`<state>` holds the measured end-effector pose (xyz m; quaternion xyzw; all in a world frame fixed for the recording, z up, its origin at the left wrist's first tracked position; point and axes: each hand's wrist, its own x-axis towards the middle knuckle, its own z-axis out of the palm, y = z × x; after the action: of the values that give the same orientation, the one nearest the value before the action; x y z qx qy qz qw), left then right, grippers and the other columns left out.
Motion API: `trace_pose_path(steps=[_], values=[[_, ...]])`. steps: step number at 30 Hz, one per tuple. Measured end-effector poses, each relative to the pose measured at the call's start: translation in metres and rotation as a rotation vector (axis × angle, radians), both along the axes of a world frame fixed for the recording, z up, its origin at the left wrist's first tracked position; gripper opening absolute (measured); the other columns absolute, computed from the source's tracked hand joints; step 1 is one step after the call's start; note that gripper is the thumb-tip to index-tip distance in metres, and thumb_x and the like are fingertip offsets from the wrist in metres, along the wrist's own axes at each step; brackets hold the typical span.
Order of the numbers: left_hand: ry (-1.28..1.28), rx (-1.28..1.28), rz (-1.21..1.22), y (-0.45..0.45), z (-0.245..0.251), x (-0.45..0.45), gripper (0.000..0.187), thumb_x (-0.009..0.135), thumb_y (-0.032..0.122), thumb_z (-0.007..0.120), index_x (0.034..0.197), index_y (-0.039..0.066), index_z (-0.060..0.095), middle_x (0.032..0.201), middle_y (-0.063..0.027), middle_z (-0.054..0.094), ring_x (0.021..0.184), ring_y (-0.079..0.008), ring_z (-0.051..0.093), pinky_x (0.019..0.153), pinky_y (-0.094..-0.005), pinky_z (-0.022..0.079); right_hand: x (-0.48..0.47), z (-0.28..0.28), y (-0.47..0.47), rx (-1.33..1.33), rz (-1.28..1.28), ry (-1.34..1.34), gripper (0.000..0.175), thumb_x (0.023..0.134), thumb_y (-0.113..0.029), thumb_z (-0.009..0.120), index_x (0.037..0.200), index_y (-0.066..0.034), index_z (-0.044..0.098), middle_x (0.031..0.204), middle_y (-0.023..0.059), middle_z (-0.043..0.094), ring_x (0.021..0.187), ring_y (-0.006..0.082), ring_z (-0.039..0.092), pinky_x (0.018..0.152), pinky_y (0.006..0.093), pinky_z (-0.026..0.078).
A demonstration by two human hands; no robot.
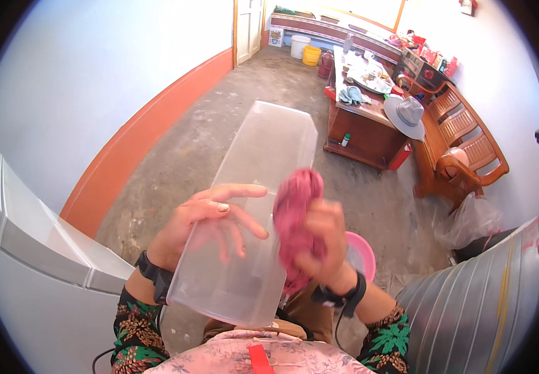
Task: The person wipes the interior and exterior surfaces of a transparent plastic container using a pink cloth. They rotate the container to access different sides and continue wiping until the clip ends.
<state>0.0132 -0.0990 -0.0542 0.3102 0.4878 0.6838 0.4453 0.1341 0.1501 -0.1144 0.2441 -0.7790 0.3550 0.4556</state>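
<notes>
A long, translucent plastic bin [269, 145] is held tilted in front of my body. My left hand [199, 215] supports it at its left side, with the thumb and some fingers over the near face and other fingers showing blurred through the plastic. In my right hand [325, 238] is a bunched pink cloth [293, 205], pressed at the bin's right edge. Motion blurs this hand and the cloth. Below the right wrist, a pink basin [366, 255] stands on the floor, partly hidden by the hand.
Close on my left is a white appliance [40, 299]. A large ribbed metal cylinder [461, 290] stands close on my right. Farther off are a cluttered wooden table [363, 131] with a hat [407, 112], a wooden bench [461, 131], and white [300, 46] and yellow [311, 56] buckets.
</notes>
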Motion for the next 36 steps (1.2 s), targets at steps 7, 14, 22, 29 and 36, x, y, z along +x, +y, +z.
trace_pose_path(steps=[7, 14, 22, 29, 36], values=[[0.05, -0.046, 0.027, 0.001, 0.006, 0.003, 0.072, 0.097, 0.028, 0.052, 0.158, -0.005, 0.035, 0.115, -0.0325, 0.072, 0.073, -0.032, 0.076, 0.054, -0.0366, 0.062, -0.149, 0.026, 0.072, -0.338, -0.278, -0.204, 0.025, 0.092, -0.01, 0.063, 0.115, 0.0014, 0.06, 0.103, 0.015, 0.058, 0.095, 0.0278, 0.061, 0.086, 0.0355, 0.049], [0.055, -0.026, 0.132, -0.004, 0.003, -0.009, 0.069, 0.097, 0.027, 0.05, 0.156, -0.007, 0.038, 0.11, -0.0299, 0.074, 0.072, -0.0293, 0.076, 0.053, -0.0351, 0.062, -0.017, 0.013, -0.006, -0.031, -0.068, -0.121, 0.036, 0.076, -0.005, 0.071, 0.112, -0.0047, 0.068, 0.104, 0.0138, 0.062, 0.088, 0.0334, 0.064, 0.078, 0.0436, 0.054], [0.017, -0.019, -0.063, -0.002, 0.009, 0.002, 0.067, 0.099, 0.025, 0.05, 0.157, -0.006, 0.038, 0.114, -0.0308, 0.073, 0.074, -0.0302, 0.076, 0.058, -0.0351, 0.061, -0.044, 0.046, 0.009, -0.133, -0.138, -0.108, 0.033, 0.073, 0.003, 0.065, 0.105, -0.0033, 0.066, 0.102, 0.0129, 0.062, 0.095, 0.0308, 0.063, 0.087, 0.0372, 0.051], [0.107, -0.054, -0.092, 0.006, 0.015, 0.008, 0.064, 0.103, 0.027, 0.049, 0.159, -0.002, 0.036, 0.12, -0.032, 0.071, 0.08, -0.0312, 0.077, 0.062, -0.036, 0.064, -0.104, 0.089, 0.063, 0.019, -0.314, -0.338, 0.027, 0.087, -0.01, 0.066, 0.111, 0.0025, 0.064, 0.101, 0.0183, 0.062, 0.093, 0.0332, 0.063, 0.088, 0.0361, 0.051], [-0.004, 0.026, -0.15, 0.017, 0.001, 0.008, 0.058, 0.106, 0.023, 0.044, 0.159, 0.001, 0.036, 0.126, -0.0316, 0.069, 0.087, -0.0329, 0.077, 0.063, -0.0365, 0.065, -0.036, 0.103, 0.004, 0.414, 0.1, -0.274, 0.029, 0.073, -0.003, 0.07, 0.103, -0.0056, 0.068, 0.106, 0.0108, 0.066, 0.1, 0.0335, 0.067, 0.089, 0.0419, 0.055]])
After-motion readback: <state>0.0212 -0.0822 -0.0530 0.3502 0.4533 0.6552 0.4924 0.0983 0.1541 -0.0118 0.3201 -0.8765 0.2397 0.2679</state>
